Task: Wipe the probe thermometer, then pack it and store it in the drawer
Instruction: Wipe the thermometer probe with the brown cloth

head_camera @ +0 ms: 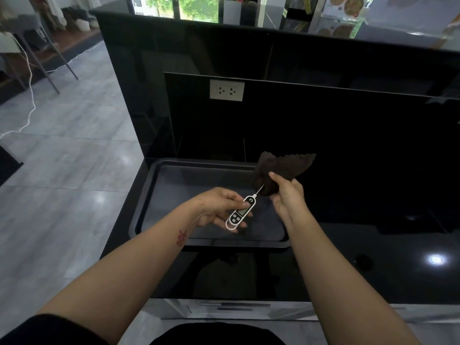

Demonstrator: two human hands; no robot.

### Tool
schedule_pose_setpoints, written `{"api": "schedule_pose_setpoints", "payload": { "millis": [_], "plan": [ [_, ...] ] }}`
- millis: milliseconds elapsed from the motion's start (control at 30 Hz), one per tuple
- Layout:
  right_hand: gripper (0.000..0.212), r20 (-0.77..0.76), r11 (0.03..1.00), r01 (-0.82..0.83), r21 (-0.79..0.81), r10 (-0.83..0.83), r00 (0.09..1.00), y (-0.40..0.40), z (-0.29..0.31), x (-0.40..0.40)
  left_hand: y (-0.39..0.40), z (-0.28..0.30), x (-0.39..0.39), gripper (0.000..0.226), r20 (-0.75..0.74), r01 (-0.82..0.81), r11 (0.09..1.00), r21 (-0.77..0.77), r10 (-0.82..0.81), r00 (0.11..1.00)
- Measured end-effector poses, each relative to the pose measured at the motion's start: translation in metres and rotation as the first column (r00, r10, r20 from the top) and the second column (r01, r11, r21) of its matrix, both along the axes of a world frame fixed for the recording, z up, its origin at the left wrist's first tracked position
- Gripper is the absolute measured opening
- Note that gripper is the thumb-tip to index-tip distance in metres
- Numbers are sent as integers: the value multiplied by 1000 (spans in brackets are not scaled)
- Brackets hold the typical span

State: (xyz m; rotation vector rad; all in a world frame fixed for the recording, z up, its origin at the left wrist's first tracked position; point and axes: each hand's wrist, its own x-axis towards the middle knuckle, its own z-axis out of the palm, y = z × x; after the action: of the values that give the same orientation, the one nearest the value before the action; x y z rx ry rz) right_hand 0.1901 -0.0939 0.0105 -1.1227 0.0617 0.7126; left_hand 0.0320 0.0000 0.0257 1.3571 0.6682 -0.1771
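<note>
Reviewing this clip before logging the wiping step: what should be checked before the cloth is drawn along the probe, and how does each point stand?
1. Left hand grips the thermometer by its body: ok.
2. Right hand holds the dark cloth: ok.
3. Cloth wrapped around the metal probe: ok, the tip disappears into it.
4. Work held over the tray: ok.
5. Probe clean: cannot tell, mostly covered.
6. Case and drawer for packing: cannot tell, neither is in view.
</note>
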Motion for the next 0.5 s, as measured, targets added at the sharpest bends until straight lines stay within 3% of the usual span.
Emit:
{"api": "schedule_pose_setpoints", "payload": {
  "millis": [267, 500],
  "plan": [
    [39, 10, 992, -59, -115, 61, 998, 2, -9, -15, 5, -2, -8, 37, -27, -20, 999, 26, 21, 999],
    [36, -5, 997, -9, -76, 8, 1000, 12, -17, -26, 6, -4, -11, 36, -17, -40, 999, 24, 40, 999]
  ]
}}
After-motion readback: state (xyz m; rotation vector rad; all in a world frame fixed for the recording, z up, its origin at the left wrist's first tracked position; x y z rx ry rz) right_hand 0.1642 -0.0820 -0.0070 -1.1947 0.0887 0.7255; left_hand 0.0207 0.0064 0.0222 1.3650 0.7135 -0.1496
